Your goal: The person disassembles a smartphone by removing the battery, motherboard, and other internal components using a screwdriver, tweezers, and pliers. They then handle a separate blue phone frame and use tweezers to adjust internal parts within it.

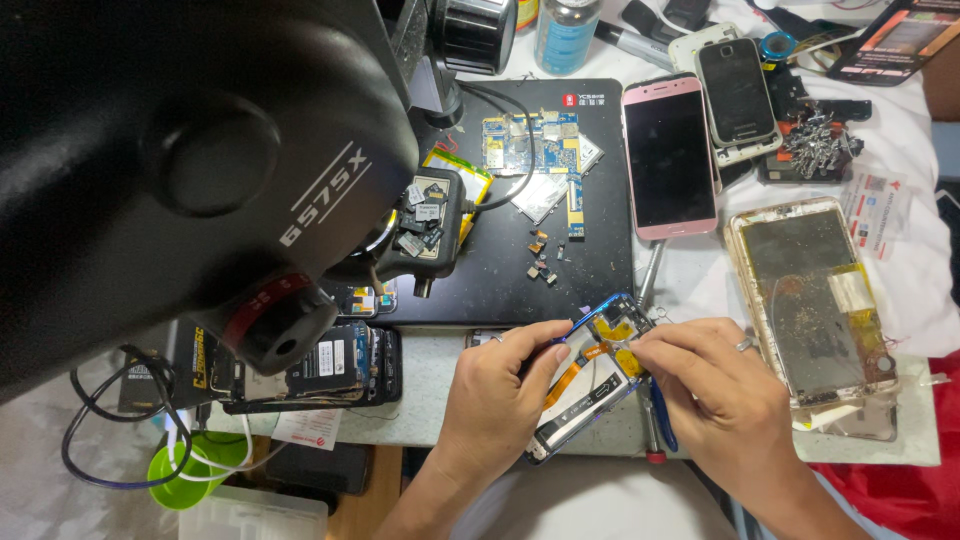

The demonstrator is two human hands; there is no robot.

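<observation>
An opened phone body (590,385) with a blue frame, orange flex cable and yellow tape lies tilted at the table's front edge. My left hand (497,400) grips its left side, thumb and fingers on the blue frame. My right hand (715,395), a ring on one finger, pinches at the yellow-taped part near the phone's upper end. Whether it holds a small tool I cannot tell. A blue-handled tool (658,415) lies under my right hand.
A black mat (500,290) carries a blue circuit board (540,140) and small loose parts. A pink phone (668,155), a white phone (735,95) and an opened gold phone back (810,290) lie to the right. A large black microscope head (170,170) fills the left.
</observation>
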